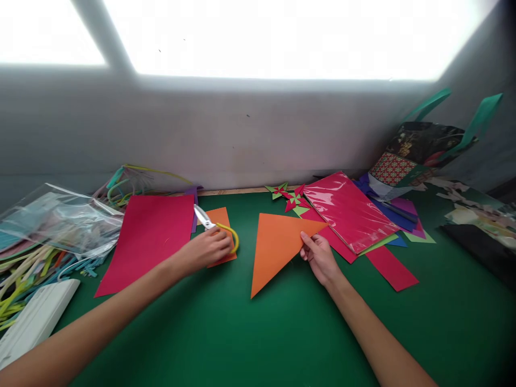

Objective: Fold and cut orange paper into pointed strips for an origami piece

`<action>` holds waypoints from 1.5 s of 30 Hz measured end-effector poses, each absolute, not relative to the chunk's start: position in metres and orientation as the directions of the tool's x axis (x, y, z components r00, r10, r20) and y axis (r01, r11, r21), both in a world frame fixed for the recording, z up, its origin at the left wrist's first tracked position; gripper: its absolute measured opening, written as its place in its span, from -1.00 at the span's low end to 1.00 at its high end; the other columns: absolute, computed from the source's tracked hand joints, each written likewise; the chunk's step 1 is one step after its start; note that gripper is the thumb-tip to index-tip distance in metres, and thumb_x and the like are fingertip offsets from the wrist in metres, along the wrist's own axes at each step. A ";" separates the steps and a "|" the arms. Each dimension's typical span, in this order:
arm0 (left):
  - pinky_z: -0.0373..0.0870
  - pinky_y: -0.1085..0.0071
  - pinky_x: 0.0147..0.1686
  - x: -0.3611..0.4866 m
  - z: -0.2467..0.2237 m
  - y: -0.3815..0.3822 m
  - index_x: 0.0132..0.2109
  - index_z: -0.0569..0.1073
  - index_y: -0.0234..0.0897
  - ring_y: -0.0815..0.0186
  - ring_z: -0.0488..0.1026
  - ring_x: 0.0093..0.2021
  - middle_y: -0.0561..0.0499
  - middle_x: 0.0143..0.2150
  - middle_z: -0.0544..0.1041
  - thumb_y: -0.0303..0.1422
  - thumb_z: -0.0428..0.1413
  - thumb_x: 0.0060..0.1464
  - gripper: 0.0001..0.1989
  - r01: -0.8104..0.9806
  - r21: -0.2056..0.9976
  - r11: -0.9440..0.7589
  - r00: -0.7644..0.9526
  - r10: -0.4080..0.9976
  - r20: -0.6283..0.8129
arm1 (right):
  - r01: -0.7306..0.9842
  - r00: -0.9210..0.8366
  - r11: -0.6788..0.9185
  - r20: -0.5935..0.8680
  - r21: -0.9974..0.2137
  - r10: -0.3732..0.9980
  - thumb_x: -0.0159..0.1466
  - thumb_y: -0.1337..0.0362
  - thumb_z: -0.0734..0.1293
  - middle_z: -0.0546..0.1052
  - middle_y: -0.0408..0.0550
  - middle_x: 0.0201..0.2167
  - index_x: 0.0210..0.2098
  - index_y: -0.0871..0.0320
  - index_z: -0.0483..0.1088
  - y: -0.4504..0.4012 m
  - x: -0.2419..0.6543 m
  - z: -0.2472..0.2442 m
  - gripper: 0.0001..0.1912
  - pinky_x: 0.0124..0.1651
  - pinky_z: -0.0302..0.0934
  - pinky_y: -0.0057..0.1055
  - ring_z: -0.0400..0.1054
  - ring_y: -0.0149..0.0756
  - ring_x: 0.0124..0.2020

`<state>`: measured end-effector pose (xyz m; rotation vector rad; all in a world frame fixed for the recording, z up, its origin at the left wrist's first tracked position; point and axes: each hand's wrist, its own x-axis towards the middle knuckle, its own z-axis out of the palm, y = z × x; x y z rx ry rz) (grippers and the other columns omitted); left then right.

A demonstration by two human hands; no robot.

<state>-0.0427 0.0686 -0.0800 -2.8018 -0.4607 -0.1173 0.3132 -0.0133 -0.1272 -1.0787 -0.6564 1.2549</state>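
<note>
My left hand [213,246] is closed on the scissors [205,219], over a small orange paper piece [220,216] on the green table. The blades point away toward the wall, and a yellow handle loop shows beside my fingers. Between thumb and fingers, my right hand [318,257] pinches the lower right edge of an orange paper triangle [282,246]. The triangle appears to be a folded sheet, with one corner pointing down toward me. Left of the scissors lies a large red sheet [155,236].
Red-and-green paper stars [293,199] lie near the wall. A wrapped pack of red paper [346,209] and a red strip [393,269] are at right, with a patterned bag [403,166] behind. Colourful strips [24,279] and a white box-like object [38,317] occupy the left.
</note>
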 end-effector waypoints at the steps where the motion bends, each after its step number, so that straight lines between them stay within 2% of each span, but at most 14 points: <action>1: 0.39 0.12 0.20 -0.065 -0.081 0.073 0.09 0.53 -0.26 0.12 0.53 0.07 -0.09 0.00 0.61 -0.62 -0.11 0.38 -0.62 0.327 -0.266 -0.907 0.944 0.302 0.131 | -0.406 0.212 -0.060 -0.158 -0.912 0.965 0.11 -0.03 0.64 0.52 -0.15 -0.53 -0.30 0.20 0.52 -0.013 0.307 -0.128 -0.55 -0.67 0.15 -0.57 0.31 -0.49 -0.65; 6: 0.39 0.22 0.24 -0.150 -0.088 0.091 0.27 0.47 -0.17 0.17 0.51 0.23 -0.06 0.18 0.60 -0.53 -0.19 0.44 -0.53 0.340 -0.137 -0.930 0.932 0.313 0.184 | -0.332 0.136 -0.093 -0.145 -0.939 0.980 0.10 -0.08 0.63 0.52 -0.10 -0.54 -0.35 0.22 0.51 -0.014 0.286 -0.129 -0.51 -0.67 0.17 -0.53 0.37 -0.42 -0.65; 11: 0.45 0.14 0.20 -0.163 -0.077 0.084 0.36 0.41 -0.19 0.12 0.49 0.28 -0.08 0.31 0.53 -0.47 -0.22 0.47 -0.50 0.408 0.042 -0.912 0.908 0.410 0.088 | -0.290 0.137 -0.076 -0.120 -0.954 0.983 0.11 -0.10 0.61 0.51 -0.12 -0.56 -0.35 0.21 0.51 -0.013 0.284 -0.129 -0.51 -0.68 0.14 -0.53 0.35 -0.42 -0.67; 13: 0.41 0.10 0.26 -0.138 -0.068 0.070 0.37 0.41 -0.11 0.11 0.47 0.31 -0.04 0.32 0.52 -0.39 -0.15 0.48 -0.55 0.522 0.201 -0.829 0.828 0.549 0.116 | -0.283 0.143 -0.067 -0.111 -0.957 0.984 0.12 -0.10 0.61 0.49 -0.13 -0.60 -0.35 0.21 0.51 -0.013 0.283 -0.129 -0.51 -0.69 0.12 -0.53 0.33 -0.43 -0.69; 15: 0.50 0.21 0.16 -0.097 -0.066 0.050 0.36 0.42 -0.11 0.12 0.54 0.21 -0.09 0.24 0.57 -0.23 -0.05 0.47 -0.58 0.613 0.479 -0.628 0.604 0.764 0.229 | -0.279 0.157 -0.051 -0.098 -0.959 0.983 0.12 -0.11 0.61 0.47 -0.14 -0.63 -0.36 0.21 0.51 -0.014 0.282 -0.129 -0.50 -0.69 0.12 -0.52 0.33 -0.41 -0.70; 17: 0.56 0.26 0.07 -0.049 -0.072 0.031 0.42 0.31 -0.12 0.10 0.54 0.20 -0.16 0.25 0.54 -0.09 0.01 0.43 -0.48 0.492 0.796 -0.353 0.396 0.905 0.156 | -0.276 0.187 -0.029 -0.083 -0.961 0.979 0.12 -0.12 0.60 0.47 -0.14 -0.63 -0.33 0.21 0.51 -0.015 0.280 -0.129 -0.49 -0.68 0.13 -0.51 0.35 -0.39 -0.69; 19: 0.57 0.24 0.06 -0.007 -0.085 0.016 0.41 0.33 -0.16 0.02 0.50 0.25 -0.21 0.28 0.51 0.02 0.10 0.35 -0.37 0.307 0.940 -0.150 0.385 0.923 0.021 | -0.268 0.221 -0.008 -0.069 -0.963 0.973 0.12 -0.15 0.59 0.48 -0.14 -0.62 -0.29 0.21 0.52 -0.017 0.277 -0.130 -0.47 -0.67 0.16 -0.50 0.37 -0.37 -0.67; 23: 0.55 0.17 0.06 0.034 -0.109 0.002 0.16 0.57 -0.25 -0.02 0.57 0.10 -0.18 0.11 0.63 0.06 0.16 0.28 -0.46 0.076 0.992 0.098 0.470 0.874 -0.123 | -0.246 0.246 0.003 -0.060 -0.969 0.967 0.13 -0.18 0.57 0.49 -0.11 -0.57 -0.30 0.20 0.50 -0.020 0.278 -0.129 -0.45 -0.66 0.17 -0.47 0.36 -0.36 -0.65; 26: 0.57 0.16 0.03 0.035 -0.118 0.001 0.04 0.61 -0.27 0.01 0.61 0.01 -0.15 0.05 0.66 0.02 0.24 0.22 -0.53 -0.053 0.986 0.161 0.447 0.886 -0.121 | -0.217 0.338 0.062 -0.016 -0.974 0.941 0.21 -0.16 0.52 0.47 -0.15 -0.49 -0.20 0.15 0.50 -0.020 0.284 -0.123 -0.50 -0.62 0.15 -0.49 0.31 -0.42 -0.62; 30: 0.58 0.21 -0.04 0.030 -0.120 -0.002 0.05 0.59 -0.27 0.01 0.62 0.01 -0.15 0.06 0.66 -0.05 0.34 0.14 -0.54 -0.123 0.975 0.186 0.411 0.904 -0.121 | 0.086 0.674 0.243 0.236 -0.966 0.700 0.33 -0.07 0.46 0.34 -0.25 -0.49 0.00 0.07 0.51 -0.026 0.298 -0.106 -0.59 -0.56 0.09 -0.50 0.18 -0.45 -0.57; 33: 0.59 0.17 -0.04 0.032 -0.119 -0.004 0.05 0.57 -0.27 0.00 0.62 0.00 -0.14 0.02 0.66 -0.09 0.38 0.10 -0.53 -0.122 0.974 0.192 0.421 0.899 -0.125 | 0.207 0.489 0.250 0.322 -0.946 0.811 0.44 -0.10 0.31 0.29 -0.27 -0.62 0.13 0.07 0.49 -0.040 0.303 -0.092 -0.54 -0.57 0.06 -0.46 0.13 -0.39 -0.61; 38: 0.58 0.12 0.02 0.033 -0.117 -0.007 0.05 0.57 -0.23 -0.01 0.60 0.04 -0.11 0.03 0.66 -0.09 0.39 0.06 -0.52 -0.071 0.990 0.120 0.414 0.907 -0.080 | 0.171 0.049 0.156 0.167 -0.973 0.985 0.47 -0.25 0.14 0.48 -0.13 -0.60 0.08 0.09 0.55 -0.054 0.293 -0.081 -0.37 -0.55 0.09 -0.37 0.19 -0.32 -0.64; 42: 0.58 0.20 -0.07 0.028 -0.119 -0.005 0.03 0.57 -0.25 0.02 0.60 -0.02 -0.10 -0.01 0.66 -0.06 0.40 0.05 -0.50 0.004 0.998 0.055 0.363 0.930 -0.053 | 0.068 0.003 0.100 0.101 -0.993 0.995 0.41 -0.33 0.16 0.59 0.00 -0.48 -0.18 0.10 0.59 -0.051 0.290 -0.083 -0.34 -0.49 0.20 -0.33 0.36 -0.24 -0.55; 45: 0.56 0.25 -0.11 0.024 -0.120 -0.003 0.01 0.56 -0.29 0.07 0.59 -0.06 -0.13 -0.04 0.65 0.00 0.28 0.19 -0.54 0.011 1.000 -0.024 0.347 0.938 0.018 | 0.002 0.024 0.090 0.091 -0.996 0.996 0.42 -0.32 0.16 0.60 0.03 -0.42 -0.30 0.09 0.58 -0.048 0.296 -0.085 -0.34 -0.41 0.29 -0.32 0.44 -0.18 -0.44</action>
